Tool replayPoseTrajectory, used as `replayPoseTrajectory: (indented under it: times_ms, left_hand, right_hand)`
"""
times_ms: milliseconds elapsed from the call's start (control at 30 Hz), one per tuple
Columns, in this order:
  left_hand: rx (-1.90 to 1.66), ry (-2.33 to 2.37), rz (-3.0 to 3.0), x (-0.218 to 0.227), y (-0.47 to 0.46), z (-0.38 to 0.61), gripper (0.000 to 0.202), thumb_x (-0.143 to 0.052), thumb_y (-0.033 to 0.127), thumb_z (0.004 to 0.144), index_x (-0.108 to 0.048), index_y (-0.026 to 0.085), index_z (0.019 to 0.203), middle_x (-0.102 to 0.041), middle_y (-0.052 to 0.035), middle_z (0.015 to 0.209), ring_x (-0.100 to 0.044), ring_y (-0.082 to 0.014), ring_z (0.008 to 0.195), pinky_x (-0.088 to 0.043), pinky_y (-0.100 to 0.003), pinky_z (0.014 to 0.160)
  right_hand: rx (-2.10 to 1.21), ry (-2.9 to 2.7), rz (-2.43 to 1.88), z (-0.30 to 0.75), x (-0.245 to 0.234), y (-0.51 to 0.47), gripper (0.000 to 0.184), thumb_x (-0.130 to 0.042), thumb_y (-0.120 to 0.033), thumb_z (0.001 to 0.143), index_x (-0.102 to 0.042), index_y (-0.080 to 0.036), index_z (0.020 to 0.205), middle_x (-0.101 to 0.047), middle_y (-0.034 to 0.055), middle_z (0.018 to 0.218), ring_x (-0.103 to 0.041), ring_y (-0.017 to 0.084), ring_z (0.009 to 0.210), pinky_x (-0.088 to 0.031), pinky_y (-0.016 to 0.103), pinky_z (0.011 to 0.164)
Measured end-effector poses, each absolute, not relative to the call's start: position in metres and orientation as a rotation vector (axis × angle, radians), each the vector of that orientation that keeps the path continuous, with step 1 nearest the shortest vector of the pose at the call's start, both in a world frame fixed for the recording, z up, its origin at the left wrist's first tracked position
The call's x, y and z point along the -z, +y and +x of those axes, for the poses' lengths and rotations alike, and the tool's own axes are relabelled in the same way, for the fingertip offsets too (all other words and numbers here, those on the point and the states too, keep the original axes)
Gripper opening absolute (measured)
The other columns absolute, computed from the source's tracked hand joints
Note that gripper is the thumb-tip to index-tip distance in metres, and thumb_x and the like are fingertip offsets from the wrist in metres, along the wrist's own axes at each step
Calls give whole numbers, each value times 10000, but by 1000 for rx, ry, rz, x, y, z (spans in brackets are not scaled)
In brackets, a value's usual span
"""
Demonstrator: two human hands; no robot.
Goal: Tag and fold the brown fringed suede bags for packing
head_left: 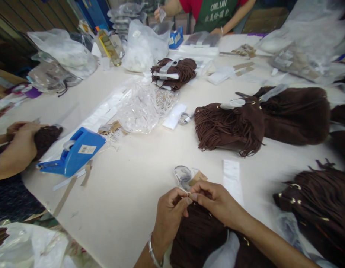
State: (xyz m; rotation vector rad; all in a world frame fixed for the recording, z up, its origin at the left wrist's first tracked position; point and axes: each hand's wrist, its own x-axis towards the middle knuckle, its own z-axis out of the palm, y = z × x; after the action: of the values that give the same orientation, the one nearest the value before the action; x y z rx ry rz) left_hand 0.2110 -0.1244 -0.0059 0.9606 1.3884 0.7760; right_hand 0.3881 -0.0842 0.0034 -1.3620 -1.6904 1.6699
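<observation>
A dark brown fringed bag (198, 234) lies at the table's near edge, under my hands. Above its top edge, my left hand (171, 210) pinches a thin pale string (184, 191) between thumb and finger. The fingertips of my right hand (217, 199) meet the left ones and are closed on the same string. Just beyond them are a brown paper tag (198, 177) and a clear, round-looking piece of plastic (182, 174). A whitish translucent wrap (224, 253) covers part of the bag. Where exactly the string joins the bag is hidden by my fingers.
More brown fringed bags (230, 128) lie to the right. A blue tape dispenser (80, 150) stands at left, near a co-worker's arms (20, 145). Clear plastic (139, 111) with strings sits mid-table. A white strip (233, 180) lies beyond my right hand. Another person (214, 16) stands opposite.
</observation>
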Motion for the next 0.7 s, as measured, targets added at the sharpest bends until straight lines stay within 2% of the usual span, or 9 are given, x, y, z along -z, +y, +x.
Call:
replayPoseTrajectory:
  times_ms: [67,200,300,367,433,500,633,700]
  left_hand:
    - [-794,1423,1022,5,-124,210,244,-614,380,871,-641,166,757,-576,22,629,-506,-98,568,-397,-223,576]
    - [-827,1328,1104,6,-126,203,197,-604,334,879,-650,170,781,-654,-27,819,-579,-142,774,-433,-244,711]
    - [-744,1236,1000,11,-129,201,198,-593,337,878,-633,163,794,-637,-19,758,-541,-114,647,-402,-234,619]
    - [-716,1196,905,15,-131,201,218,-581,350,879,-622,153,793,-623,-16,712,-498,-96,571,-352,-226,547]
    - [-738,1167,799,17,-133,200,247,-575,364,875,-600,146,763,-612,-21,691,-469,-87,539,-301,-223,505]
    - [-789,1117,678,17,-135,197,254,-564,361,874,-575,146,738,-593,-19,681,-441,-80,522,-273,-226,490]
    - [-858,977,523,15,-138,190,214,-566,298,862,-529,154,708,-549,-3,686,-425,-76,539,-269,-230,505]
    - [-859,918,486,13,-139,188,221,-583,293,849,-513,154,692,-536,-1,686,-420,-73,532,-248,-230,495]
  right_hand:
    - [-1524,-1806,-1390,391,-3,-84,157,-534,-293,921,-629,-187,855,-594,-12,742,-520,123,669,-368,235,600]
    - [-1282,-2103,-1362,404,2,-76,85,-520,-212,912,-604,-214,915,-617,-6,836,-564,138,735,-409,256,674]
    - [-1118,-2211,-1355,413,7,-64,226,-480,-156,910,-584,-230,1097,-628,33,1015,-588,172,914,-455,297,805]
    - [-964,-2302,-1307,416,12,-55,387,-500,-127,881,-521,-236,1252,-580,68,1192,-538,204,1089,-439,346,930]
    - [-877,-2434,-1235,415,16,-48,511,-564,-128,843,-470,-246,1332,-522,83,1295,-484,229,1162,-416,380,986]
    - [-816,-2542,-1222,413,19,-44,539,-624,-148,819,-478,-250,1327,-507,88,1292,-479,239,1133,-421,391,968]
    - [-713,-2671,-1296,410,17,-40,313,-662,-207,822,-578,-227,1123,-546,76,1108,-490,235,1008,-429,372,862]
    - [-688,-2727,-1258,410,14,-38,270,-669,-218,819,-585,-223,1075,-540,74,1099,-483,233,1000,-422,360,843]
